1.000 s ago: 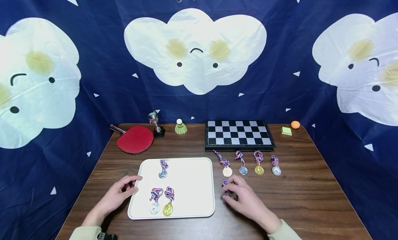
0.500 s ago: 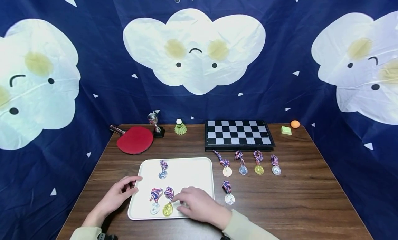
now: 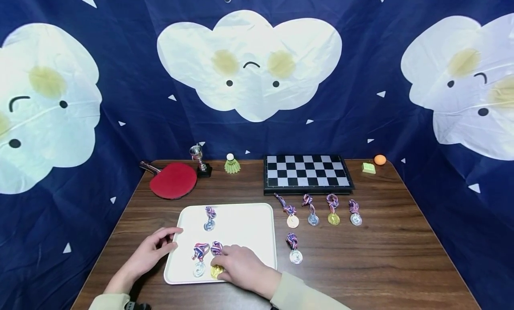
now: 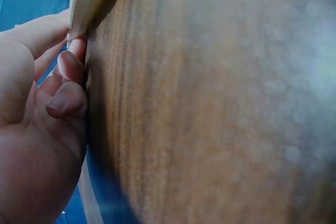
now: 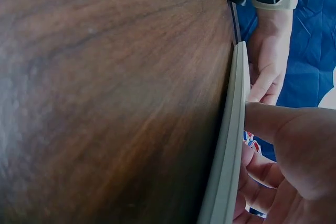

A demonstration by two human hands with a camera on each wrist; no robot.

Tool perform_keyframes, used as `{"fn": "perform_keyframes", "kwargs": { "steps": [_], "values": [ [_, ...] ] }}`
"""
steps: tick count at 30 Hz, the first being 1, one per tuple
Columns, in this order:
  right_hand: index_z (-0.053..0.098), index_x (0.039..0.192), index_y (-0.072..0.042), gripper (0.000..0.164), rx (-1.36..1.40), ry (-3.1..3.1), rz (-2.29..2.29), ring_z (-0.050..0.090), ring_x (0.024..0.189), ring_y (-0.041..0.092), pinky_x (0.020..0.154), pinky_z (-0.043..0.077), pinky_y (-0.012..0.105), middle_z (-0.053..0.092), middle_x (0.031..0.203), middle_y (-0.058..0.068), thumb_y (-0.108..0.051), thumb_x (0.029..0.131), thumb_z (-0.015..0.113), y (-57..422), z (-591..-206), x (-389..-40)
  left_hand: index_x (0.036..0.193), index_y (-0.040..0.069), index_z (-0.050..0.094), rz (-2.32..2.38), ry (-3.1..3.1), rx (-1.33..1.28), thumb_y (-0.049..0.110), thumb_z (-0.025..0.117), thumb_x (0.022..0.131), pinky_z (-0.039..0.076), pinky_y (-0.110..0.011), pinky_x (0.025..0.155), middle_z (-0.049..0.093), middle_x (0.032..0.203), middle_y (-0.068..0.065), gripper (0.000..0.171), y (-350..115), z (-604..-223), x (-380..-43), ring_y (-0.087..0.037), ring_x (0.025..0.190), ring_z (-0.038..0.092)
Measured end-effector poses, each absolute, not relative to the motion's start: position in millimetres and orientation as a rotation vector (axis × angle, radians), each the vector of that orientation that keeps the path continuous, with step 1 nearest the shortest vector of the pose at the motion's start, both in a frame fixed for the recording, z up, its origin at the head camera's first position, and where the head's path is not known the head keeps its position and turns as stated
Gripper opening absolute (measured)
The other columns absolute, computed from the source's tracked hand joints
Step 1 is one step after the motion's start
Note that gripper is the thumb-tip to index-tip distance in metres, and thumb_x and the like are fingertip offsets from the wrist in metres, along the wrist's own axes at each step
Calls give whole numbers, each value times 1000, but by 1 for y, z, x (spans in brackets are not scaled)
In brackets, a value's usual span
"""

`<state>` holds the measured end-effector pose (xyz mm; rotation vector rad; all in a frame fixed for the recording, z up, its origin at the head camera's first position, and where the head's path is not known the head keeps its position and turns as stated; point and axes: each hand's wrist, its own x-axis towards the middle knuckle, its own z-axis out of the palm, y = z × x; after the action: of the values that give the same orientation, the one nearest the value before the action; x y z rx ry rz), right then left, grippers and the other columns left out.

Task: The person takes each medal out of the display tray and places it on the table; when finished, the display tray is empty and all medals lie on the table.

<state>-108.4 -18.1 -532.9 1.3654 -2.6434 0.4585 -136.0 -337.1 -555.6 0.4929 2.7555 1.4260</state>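
My right hand (image 3: 244,266) reaches over the front of the white tray (image 3: 249,221). Its thumb and index finger pinch a gold medal (image 3: 215,272) from above and below; the hand hides part of it, and its knotted ribbon (image 3: 216,248) shows beyond. Left of it on the tray lies a silver medal (image 3: 199,269) with a striped ribbon, and farther back a bluish-silver medal (image 3: 209,225). At the tray's left rim my left hand (image 3: 149,251) rests relaxed, index finger and thumb touching the edge. The right wrist view shows the right hand (image 5: 310,156) low over the rim.
Right of the tray lies one silver medal (image 3: 296,256), with a row of several medals behind, including a gold one (image 3: 333,219). Along the back are a red table tennis bat (image 3: 174,181), a trophy (image 3: 199,160), a shuttlecock (image 3: 231,165), a chessboard (image 3: 308,172) and an orange ball (image 3: 379,159).
My right hand has left the silver medal on the table right of the tray, moved left over the tray, and taken hold of the gold medal. My left hand has stayed at the rim.
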Motion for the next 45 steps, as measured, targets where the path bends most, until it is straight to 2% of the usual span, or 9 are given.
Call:
{"fn": "perform_keyframes", "kwargs": {
  "steps": [8, 17, 23, 28, 32, 37, 45],
  "values": [
    [63, 107, -33, 37, 1340, -2692, 523, 48, 71, 0, 55, 35, 19, 53, 85, -13, -38, 74, 79, -18, -533, -108, 120, 13, 62, 1413, 2756, 480, 10, 68, 88, 39, -26, 62, 51, 94, -6, 33, -337, -555, -135, -14, 74, 46],
    [65, 107, -26, 33, 1374, -2671, 754, 46, 80, -5, 71, 37, 12, 55, 93, -11, -22, 77, 79, -19, -537, -107, 120, 14, 62, 1401, 2766, 460, 11, 68, 88, 38, -26, 62, 51, 95, -6, 33, -338, -557, -135, -14, 74, 46],
    [68, 108, -23, 34, 1379, -2678, 844, 43, 79, -6, 71, 34, 9, 55, 91, -14, -15, 76, 78, -18, -535, -107, 120, 11, 62, 1416, 2772, 470, 6, 68, 87, 38, -27, 61, 51, 94, -8, 34, -337, -556, -134, -16, 72, 45],
    [67, 115, -21, 41, 1393, -2636, 1002, 46, 78, -6, 72, 34, 7, 55, 91, -14, -12, 77, 76, -9, -533, -110, 120, 10, 62, 1422, 2767, 479, 5, 68, 87, 38, -27, 61, 51, 94, -9, 34, -337, -557, -135, -15, 73, 46],
    [65, 119, -17, 45, 1351, -2589, 1223, 53, 80, -2, 72, 41, 8, 59, 98, -11, -7, 77, 76, 7, -529, -112, 120, 14, 62, 1424, 2758, 473, 10, 68, 87, 39, -26, 62, 51, 95, -6, 34, -337, -555, -135, -14, 74, 46],
    [64, 118, -14, 46, 1255, -2496, 1441, 57, 83, 5, 73, 48, 17, 61, 103, -6, -2, 75, 77, 42, -523, -113, 120, 15, 62, 1416, 2758, 464, 11, 68, 88, 39, -26, 62, 52, 95, -6, 33, -337, -554, -135, -15, 74, 46],
    [64, 116, -18, 47, 1012, -2495, 1490, 58, 81, 11, 69, 51, 27, 61, 109, -5, -2, 74, 77, 123, -517, -116, 120, 15, 63, 1409, 2757, 448, 11, 69, 88, 39, -26, 62, 51, 94, -6, 33, -337, -555, -136, -15, 74, 46]
  ]
}}
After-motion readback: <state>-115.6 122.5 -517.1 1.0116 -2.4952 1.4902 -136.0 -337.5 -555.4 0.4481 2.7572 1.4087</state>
